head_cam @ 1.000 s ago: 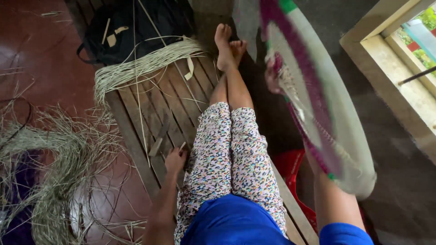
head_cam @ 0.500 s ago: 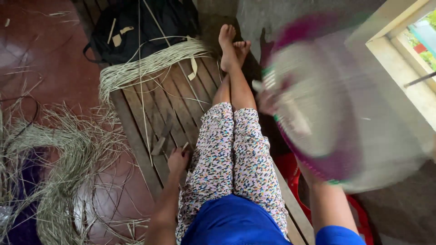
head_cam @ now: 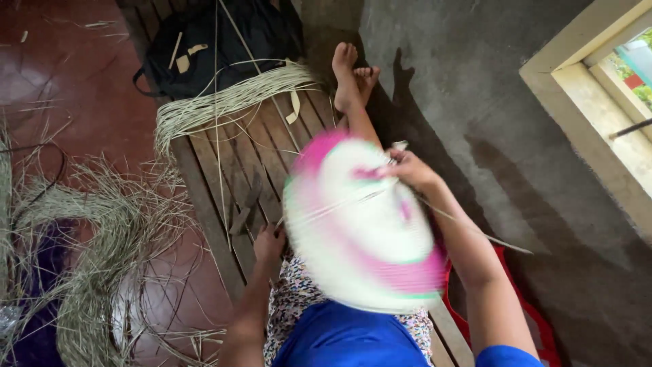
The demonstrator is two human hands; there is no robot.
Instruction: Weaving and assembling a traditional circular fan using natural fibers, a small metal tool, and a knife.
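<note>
Woven fibre, bare wood and rough cement

The round woven mat [head_cam: 363, 228] in the right hand [head_cam: 407, 168] looks like dyed plant strips, pale with pink and green bands, matt and blurred. The bench [head_cam: 224, 177] under the left hand [head_cam: 270, 243] is unpainted slatted wood, worn and dull. Loose reed strips [head_cam: 224, 95] and a heap of dry fibre [head_cam: 88, 245] look straw-like and stiff. The floor [head_cam: 75, 75] is dark red and glossy, the wall [head_cam: 475, 102] rough grey cement, the bag [head_cam: 224, 37] black cloth, the trousers [head_cam: 295, 295] printed cloth.
</note>
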